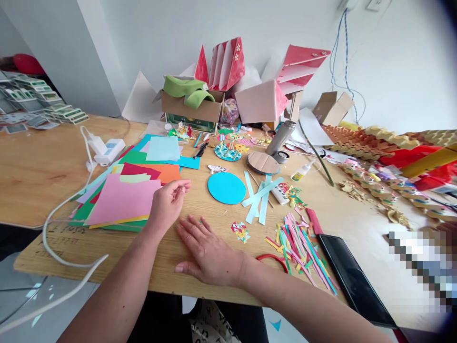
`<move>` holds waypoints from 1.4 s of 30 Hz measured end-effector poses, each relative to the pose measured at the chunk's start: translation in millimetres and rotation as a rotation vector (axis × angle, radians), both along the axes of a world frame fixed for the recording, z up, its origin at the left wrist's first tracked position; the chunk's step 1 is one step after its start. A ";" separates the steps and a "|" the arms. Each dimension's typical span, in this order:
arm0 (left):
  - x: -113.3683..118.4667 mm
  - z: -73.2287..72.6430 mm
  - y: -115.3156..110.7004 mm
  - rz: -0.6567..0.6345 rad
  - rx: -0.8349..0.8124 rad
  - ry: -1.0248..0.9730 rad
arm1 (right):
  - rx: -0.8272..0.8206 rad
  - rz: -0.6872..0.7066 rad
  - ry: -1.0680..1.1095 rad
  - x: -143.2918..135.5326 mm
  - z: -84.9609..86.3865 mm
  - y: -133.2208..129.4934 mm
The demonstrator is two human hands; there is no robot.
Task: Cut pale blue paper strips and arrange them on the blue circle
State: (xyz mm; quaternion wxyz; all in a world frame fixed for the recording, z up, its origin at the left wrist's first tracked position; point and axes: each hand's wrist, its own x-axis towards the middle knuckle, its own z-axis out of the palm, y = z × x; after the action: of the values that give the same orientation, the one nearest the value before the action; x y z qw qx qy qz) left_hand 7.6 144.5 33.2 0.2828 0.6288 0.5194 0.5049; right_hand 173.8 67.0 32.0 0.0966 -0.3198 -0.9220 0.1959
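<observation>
My left hand (169, 202) hovers at the right edge of the paper stack, fingers curled in with thumb and forefinger close together; whether anything small is between them is hidden. Flat on the table lies my right hand (205, 250), palm down with fingers stretched out. Beside the left hand is a pink paper sheet (123, 200), on top of other coloured sheets. Beyond both hands rests a blue paper-covered disc (227, 188). Light blue paper strips (262, 197) cross each other to its right. Small cut paper scraps (241, 232) lie right of my right hand.
A pile of thin coloured strips (298, 245) lies near red-handled scissors (273, 257) and a black phone (353, 276). Farther back are a cardboard disc (263, 163), a metal flask (282, 137), a glue bottle (302, 171) and a decorated disc (227, 152). A white cable (46, 233) hangs over the left edge.
</observation>
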 end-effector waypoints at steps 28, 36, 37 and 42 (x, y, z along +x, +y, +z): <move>28.7 -17.8 -13.9 -0.425 -0.147 0.624 | 0.166 -0.830 -0.138 86.8 -15.0 136.3; 28.1 -19.2 -6.6 -0.244 -0.043 0.453 | 0.116 -0.859 0.555 95.0 3.6 132.4; 27.5 -18.3 -5.0 -0.191 -0.020 0.377 | 0.039 -0.847 0.637 96.0 6.7 132.3; 23.4 -7.4 -0.1 -0.083 -0.135 -0.200 | -0.365 -0.624 0.954 87.9 21.3 120.3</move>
State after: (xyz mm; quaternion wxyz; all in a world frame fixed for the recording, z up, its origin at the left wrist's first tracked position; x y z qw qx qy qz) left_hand 31.1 144.4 25.8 0.3955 0.5757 0.4950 0.5168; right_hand 261.7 187.3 53.2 0.4965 -0.4635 -0.5910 0.4353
